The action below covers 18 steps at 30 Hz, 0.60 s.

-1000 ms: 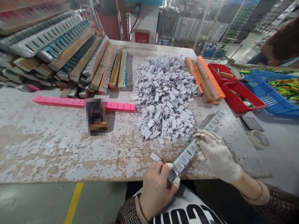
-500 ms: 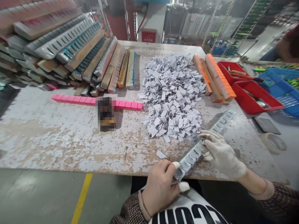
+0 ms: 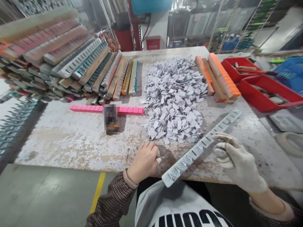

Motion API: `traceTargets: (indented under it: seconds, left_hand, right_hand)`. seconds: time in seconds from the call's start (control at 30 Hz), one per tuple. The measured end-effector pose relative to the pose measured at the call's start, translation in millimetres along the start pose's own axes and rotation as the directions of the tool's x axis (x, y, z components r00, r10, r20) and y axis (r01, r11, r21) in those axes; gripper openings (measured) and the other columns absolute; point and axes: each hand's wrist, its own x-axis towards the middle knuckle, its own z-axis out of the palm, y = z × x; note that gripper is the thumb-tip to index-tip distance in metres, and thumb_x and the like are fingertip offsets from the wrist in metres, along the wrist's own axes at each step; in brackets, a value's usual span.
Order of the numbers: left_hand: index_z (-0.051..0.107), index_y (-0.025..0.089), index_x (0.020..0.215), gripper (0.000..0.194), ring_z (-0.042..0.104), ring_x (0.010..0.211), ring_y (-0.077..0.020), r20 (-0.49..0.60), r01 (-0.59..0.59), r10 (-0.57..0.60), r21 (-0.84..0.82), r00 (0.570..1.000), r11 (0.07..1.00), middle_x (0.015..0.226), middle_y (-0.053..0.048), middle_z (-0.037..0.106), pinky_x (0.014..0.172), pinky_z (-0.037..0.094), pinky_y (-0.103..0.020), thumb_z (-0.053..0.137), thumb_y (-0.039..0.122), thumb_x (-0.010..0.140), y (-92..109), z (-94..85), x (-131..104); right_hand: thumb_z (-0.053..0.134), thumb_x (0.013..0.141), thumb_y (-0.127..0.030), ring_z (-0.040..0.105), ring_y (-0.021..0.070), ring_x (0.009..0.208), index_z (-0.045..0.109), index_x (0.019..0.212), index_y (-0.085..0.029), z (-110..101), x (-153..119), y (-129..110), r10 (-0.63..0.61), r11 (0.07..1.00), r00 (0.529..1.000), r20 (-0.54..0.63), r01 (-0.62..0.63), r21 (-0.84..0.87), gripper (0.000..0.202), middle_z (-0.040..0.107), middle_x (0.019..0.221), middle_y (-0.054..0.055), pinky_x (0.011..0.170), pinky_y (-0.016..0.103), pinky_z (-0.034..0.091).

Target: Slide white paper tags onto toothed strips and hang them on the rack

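Observation:
A long silver-grey slotted bar [image 3: 191, 153] lies slantwise on the table, its near end jutting past the front edge. My left hand [image 3: 145, 160], with white covers on its thumb and a fingertip, is closed on a small flat white piece [image 3: 162, 157] left of the bar. The white-gloved right hand [image 3: 236, 159] is at the bar's right side, fingers curled and pinched together; whatever is between them is hidden. Beyond both hands spreads a heap of small white pieces [image 3: 175, 97].
Slotted bars [image 3: 68, 63] are stacked at the back left. A pink bar [image 3: 131, 110] lies beside a blurred-out object [image 3: 111, 119]. Orange bars [image 3: 223, 77], red bins [image 3: 272, 91], a blue basket [image 3: 292, 74] and a tape roll [image 3: 290, 143] stand right.
My left hand has let go of the bar's near end, moved left and taken the small white piece from the table. My right hand has come off the bar slightly to the right.

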Motion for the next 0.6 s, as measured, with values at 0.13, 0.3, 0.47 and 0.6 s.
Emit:
traceTargets:
  seconds: [0.13,0.3,0.47,0.6]
  left_hand:
    - [0.056,0.021,0.084,0.013,0.065,0.080,-0.0208,-0.174,0.000,-0.035,-0.199,0.984,0.980,0.085,-0.002,0.070,0.076,0.052,-0.035,0.065,0.014,0.090,16.5,-4.0,-0.4]
    - [0.053,0.021,0.095,0.010,0.068,0.079,-0.0162,-0.505,-0.314,0.133,-0.293,0.853,0.903,0.098,-0.003,0.076,0.073,0.052,-0.030,0.059,0.012,0.096,62.6,-4.7,3.8]
    - [0.054,0.021,0.103,0.010,0.069,0.093,-0.0199,-0.571,-0.360,0.082,-0.393,0.817,0.846,0.108,-0.009,0.072,0.080,0.057,-0.032,0.061,0.017,0.097,84.2,-4.0,2.5]
    - [0.057,0.021,0.115,0.027,0.064,0.075,-0.0148,-0.384,-0.240,-0.080,-0.713,0.920,0.658,0.094,-0.004,0.069,0.068,0.054,-0.025,0.068,0.037,0.097,80.3,-6.7,-2.7]
  right_hand:
    - [0.057,0.099,-0.022,0.058,0.0373,0.125,0.062,0.101,-0.026,3.3,-2.2,-28.7,0.047,0.999,0.998,-0.052,-0.046,0.027,0.006,0.062,0.127,0.013,0.096,0.055,0.059]
    - [0.055,0.102,-0.035,0.045,0.0397,0.139,0.061,0.098,-0.023,17.5,15.8,-72.4,0.032,0.992,0.999,0.018,-0.034,0.124,0.014,0.059,0.137,0.013,0.109,0.060,0.049]
    - [0.054,0.107,-0.027,0.056,0.0299,0.127,0.061,0.093,-0.024,21.8,22.9,-81.2,0.130,0.894,0.985,0.111,-0.165,0.417,0.016,0.065,0.118,0.010,0.102,0.046,0.054]
    - [0.056,0.106,-0.034,0.062,0.0313,0.122,0.067,0.103,-0.025,16.6,20.7,-82.5,0.196,0.815,0.971,0.138,-0.239,0.528,0.014,0.060,0.134,0.011,0.093,0.040,0.062]
